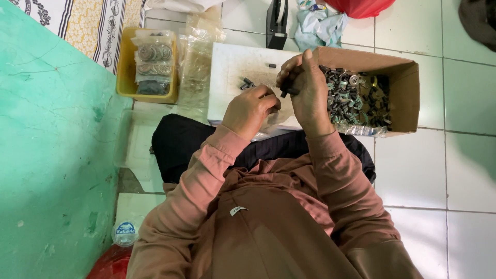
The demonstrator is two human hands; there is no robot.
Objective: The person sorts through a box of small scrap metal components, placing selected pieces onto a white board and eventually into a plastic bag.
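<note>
My right hand [306, 85] is raised over a white board [232, 67], its fingers pinched on a small dark cylindrical part [285, 92]. My left hand [251, 109] sits just beside it, fingers curled close to the same part; what it grips is hidden. A few small dark parts [246, 83] lie loose on the board. To the right stands an open cardboard box [403, 88] holding several small dark and metallic parts [354, 98].
A yellow tray [124, 77] with bagged round metal pieces sits at the upper left. Clear plastic bags [195, 67] lie beside it. A green wall [51, 144] is at left. Behind the board are a black tape dispenser [277, 23], cloth and a red object [359, 6]. White floor tiles lie at right.
</note>
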